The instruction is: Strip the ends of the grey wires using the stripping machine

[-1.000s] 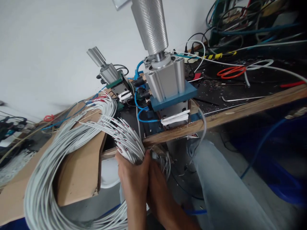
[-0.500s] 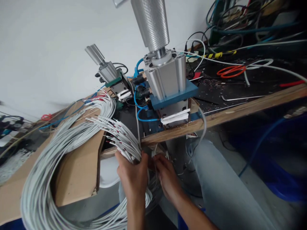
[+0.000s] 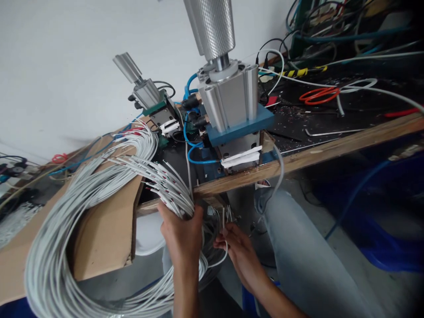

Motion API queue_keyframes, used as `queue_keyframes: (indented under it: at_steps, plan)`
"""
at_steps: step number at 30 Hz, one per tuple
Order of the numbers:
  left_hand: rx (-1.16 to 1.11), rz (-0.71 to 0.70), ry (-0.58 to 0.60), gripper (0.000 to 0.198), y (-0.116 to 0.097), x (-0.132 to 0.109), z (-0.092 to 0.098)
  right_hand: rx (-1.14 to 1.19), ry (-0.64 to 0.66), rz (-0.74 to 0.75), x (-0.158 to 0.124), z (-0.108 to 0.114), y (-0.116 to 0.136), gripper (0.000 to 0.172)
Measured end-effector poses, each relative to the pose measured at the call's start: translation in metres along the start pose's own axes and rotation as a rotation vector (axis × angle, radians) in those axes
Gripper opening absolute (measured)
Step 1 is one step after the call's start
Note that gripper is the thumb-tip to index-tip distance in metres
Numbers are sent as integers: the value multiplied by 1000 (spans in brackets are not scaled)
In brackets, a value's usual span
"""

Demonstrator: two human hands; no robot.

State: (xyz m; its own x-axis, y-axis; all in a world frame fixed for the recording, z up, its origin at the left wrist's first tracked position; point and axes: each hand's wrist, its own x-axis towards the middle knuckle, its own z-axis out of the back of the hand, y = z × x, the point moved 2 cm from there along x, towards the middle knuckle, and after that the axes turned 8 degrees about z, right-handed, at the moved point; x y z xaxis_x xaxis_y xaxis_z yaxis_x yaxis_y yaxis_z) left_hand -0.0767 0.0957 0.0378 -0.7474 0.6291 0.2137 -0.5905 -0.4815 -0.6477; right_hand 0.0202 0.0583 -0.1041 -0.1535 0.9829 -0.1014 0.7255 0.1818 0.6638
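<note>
My left hand (image 3: 180, 227) is wrapped round a thick bundle of white cables (image 3: 170, 187), close to the front edge of the bench. Their cut ends fan out up and to the left, with small red and dark tips showing among them. From that bundle the cables loop down and round in a big coil (image 3: 46, 247) at the left. My right hand (image 3: 233, 243), lower and to the right, pinches a single white cable (image 3: 224, 217) near its upright end. This cable bends below the fingers back toward the bundle.
A pneumatic press (image 3: 232, 97) with a knurled silver cylinder stands at the bench edge (image 3: 238, 179); a smaller press (image 3: 147, 95) is behind it. Cardboard (image 3: 106, 229) lies beneath the coil. An orange coiled tube (image 3: 318, 95) and a hex key (image 3: 331, 132) lie on the bench at right.
My right hand has moved right and slightly down, away from my left hand, drawing the single cable out so that its end shows. My left hand keeps its grip on the bundle.
</note>
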Motion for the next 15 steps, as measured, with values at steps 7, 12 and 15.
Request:
queue_keyframes:
  at_steps: [7,12,15]
  plan:
    - [-4,8,1,40,-4,-1,1,61,-11,-35,-3,-12,12,31]
    - [-6,7,-5,39,-7,-1,2,83,-29,-66,-2,-12,13,29]
    - [-9,13,-4,40,-6,-1,2,91,-24,-86,-3,-11,14,29]
